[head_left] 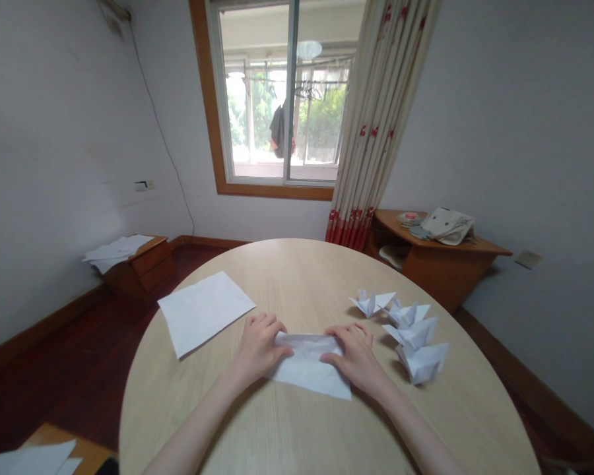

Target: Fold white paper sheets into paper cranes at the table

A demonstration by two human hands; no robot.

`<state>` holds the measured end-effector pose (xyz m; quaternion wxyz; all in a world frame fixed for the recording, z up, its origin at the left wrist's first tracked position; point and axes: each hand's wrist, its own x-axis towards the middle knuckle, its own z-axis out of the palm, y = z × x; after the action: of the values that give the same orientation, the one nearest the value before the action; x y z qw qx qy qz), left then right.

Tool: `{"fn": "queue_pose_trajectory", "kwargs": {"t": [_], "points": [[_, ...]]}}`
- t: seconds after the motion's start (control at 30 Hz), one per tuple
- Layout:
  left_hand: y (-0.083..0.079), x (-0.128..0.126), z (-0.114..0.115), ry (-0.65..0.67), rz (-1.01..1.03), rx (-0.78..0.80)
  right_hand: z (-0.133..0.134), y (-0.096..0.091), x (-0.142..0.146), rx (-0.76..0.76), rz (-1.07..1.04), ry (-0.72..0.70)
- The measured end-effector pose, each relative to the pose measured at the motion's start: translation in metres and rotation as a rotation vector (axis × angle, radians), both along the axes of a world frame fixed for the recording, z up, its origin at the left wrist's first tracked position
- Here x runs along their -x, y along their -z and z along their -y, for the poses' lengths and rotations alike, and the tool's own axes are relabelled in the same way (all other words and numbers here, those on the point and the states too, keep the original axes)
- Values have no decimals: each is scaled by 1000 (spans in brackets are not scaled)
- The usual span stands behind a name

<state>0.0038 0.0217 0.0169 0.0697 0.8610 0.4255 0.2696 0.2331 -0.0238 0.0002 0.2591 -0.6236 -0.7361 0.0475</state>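
Observation:
A folded white paper sheet [311, 365] lies on the round wooden table [287, 277] in front of me. My left hand [258, 346] presses on its left end with fingers curled over the folded edge. My right hand [356, 353] presses on its right end the same way, thumb on the paper. A flat white sheet [204, 311] lies to the left of my left hand. Several folded paper figures [410, 333] stand in a row to the right of my right hand.
A low wooden cabinet [141, 264] with loose papers stands by the left wall. A corner desk [438, 257] with a bag is at the right, beside a curtain [376, 125] and a window [282, 92]. More paper [27, 458] lies at bottom left.

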Motion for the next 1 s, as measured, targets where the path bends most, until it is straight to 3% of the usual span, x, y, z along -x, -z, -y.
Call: {"fn": "queue_pose_trajectory", "kwargs": {"t": [0.37, 0.63, 1.0], "points": [[-13, 10, 8, 153, 179, -18, 17, -30, -19, -173, -119, -110], [-9, 14, 14, 291, 204, -217, 29, -42, -16, -144, -151, -282], [-17, 9, 28, 249, 136, -303, 40, -45, -7, -136, -37, -316]]}}
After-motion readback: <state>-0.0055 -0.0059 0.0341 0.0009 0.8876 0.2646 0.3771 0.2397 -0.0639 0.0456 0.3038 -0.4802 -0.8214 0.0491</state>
